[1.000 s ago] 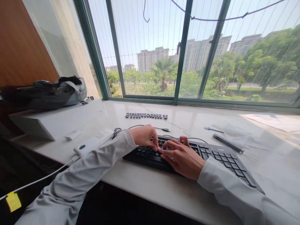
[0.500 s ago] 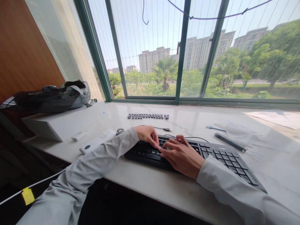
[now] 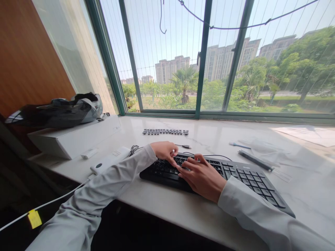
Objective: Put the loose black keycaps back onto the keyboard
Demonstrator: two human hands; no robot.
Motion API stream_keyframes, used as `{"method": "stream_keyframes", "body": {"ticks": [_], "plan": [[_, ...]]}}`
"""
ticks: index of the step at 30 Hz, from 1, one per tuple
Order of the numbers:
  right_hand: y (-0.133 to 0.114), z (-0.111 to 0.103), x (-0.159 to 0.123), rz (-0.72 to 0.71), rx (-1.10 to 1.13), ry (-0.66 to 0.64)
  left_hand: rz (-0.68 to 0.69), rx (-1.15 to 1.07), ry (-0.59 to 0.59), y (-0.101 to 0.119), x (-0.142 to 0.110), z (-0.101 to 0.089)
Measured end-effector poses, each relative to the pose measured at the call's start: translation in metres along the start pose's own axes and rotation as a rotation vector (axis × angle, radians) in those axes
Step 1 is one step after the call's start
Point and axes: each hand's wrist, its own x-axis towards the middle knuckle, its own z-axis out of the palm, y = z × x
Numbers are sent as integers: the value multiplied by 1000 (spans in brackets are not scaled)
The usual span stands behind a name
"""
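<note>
A black keyboard point(image 3: 164, 177) lies at a slant on the pale stone counter. Many of its left and middle key places show no caps. My left hand point(image 3: 165, 152) is over its upper left part, fingers curled in, with a small white tip showing between them. What that tip belongs to is hidden. From the right, my right hand point(image 3: 202, 177) rests on the keyboard's middle with its fingers apart and partly bent. Its index fingertip meets my left thumb. Loose dark keycaps point(image 3: 165, 132) stand in rows behind the keyboard, near the window.
To the right lie a blue-handled brush point(image 3: 239, 145), a dark rod-like tool point(image 3: 255, 160) and clear plastic bags point(image 3: 272, 148). On the left are a white power strip point(image 3: 110, 162) and a white box point(image 3: 75, 136) bearing a dark bag point(image 3: 65, 111). A USB plug point(image 3: 185, 146) lies behind my hands.
The left fingers have curled and lifted slightly, and a white tip now shows among them. The right hand stays nearly in place. The camera view has shifted a little.
</note>
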Motion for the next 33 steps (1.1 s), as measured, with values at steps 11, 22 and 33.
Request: {"method": "stream_keyframes", "body": {"ticks": [11, 22, 33], "plan": [[-3, -3, 4, -92, -130, 18, -11, -12, -100, 0, 8, -4], [-3, -7, 4, -55, -21, -27, -96, -9, -31, 2, 10, -6], [-4, -4, 3, -35, 12, -36, -41, -88, -113, -16, 14, -2]]}}
